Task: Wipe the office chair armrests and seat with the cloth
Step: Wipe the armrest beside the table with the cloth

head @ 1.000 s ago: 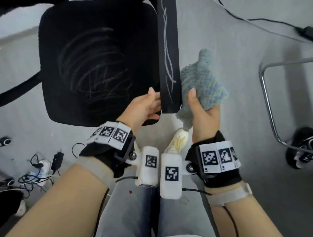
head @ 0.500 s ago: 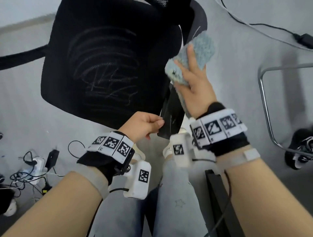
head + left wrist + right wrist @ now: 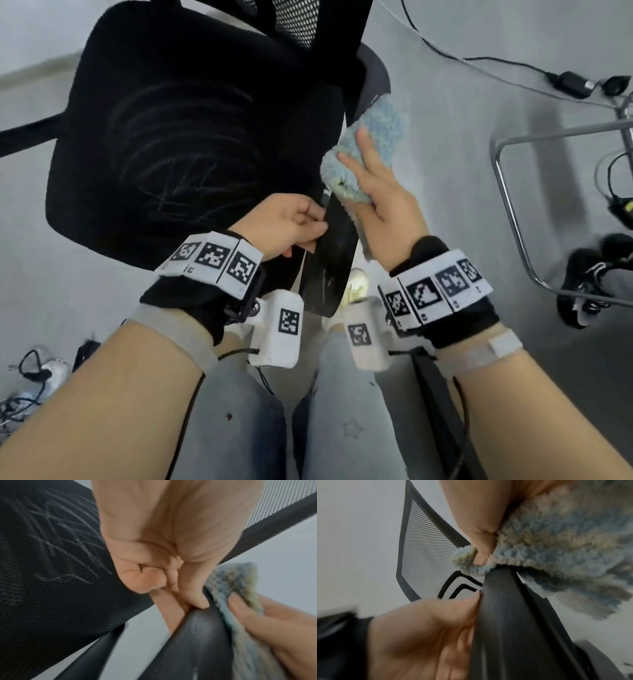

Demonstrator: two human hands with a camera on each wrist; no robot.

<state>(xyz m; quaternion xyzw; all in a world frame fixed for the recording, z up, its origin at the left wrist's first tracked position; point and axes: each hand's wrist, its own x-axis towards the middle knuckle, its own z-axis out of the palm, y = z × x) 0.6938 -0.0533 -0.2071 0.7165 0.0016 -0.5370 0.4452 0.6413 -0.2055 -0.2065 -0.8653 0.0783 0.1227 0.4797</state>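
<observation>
The black office chair's mesh seat, marked with pale scribbles, fills the upper left of the head view. Its right armrest runs toward me. My left hand grips the armrest's left edge, thumb and curled fingers pinching it. My right hand holds a fluffy blue cloth pressed on the armrest's top further back, fingers spread over it. In the right wrist view the thumb digs into the cloth above the armrest. Faint streaks show on the armrest's near end.
The mesh backrest stands at the top. A metal chair frame and black shoes are on the grey floor to the right. A cable and adapter lie at the upper right, a tangle of cables at the lower left.
My right hand brought the cloth from beside the armrest onto its top and now presses it there. My left hand shifted from the armrest's front end to its left edge.
</observation>
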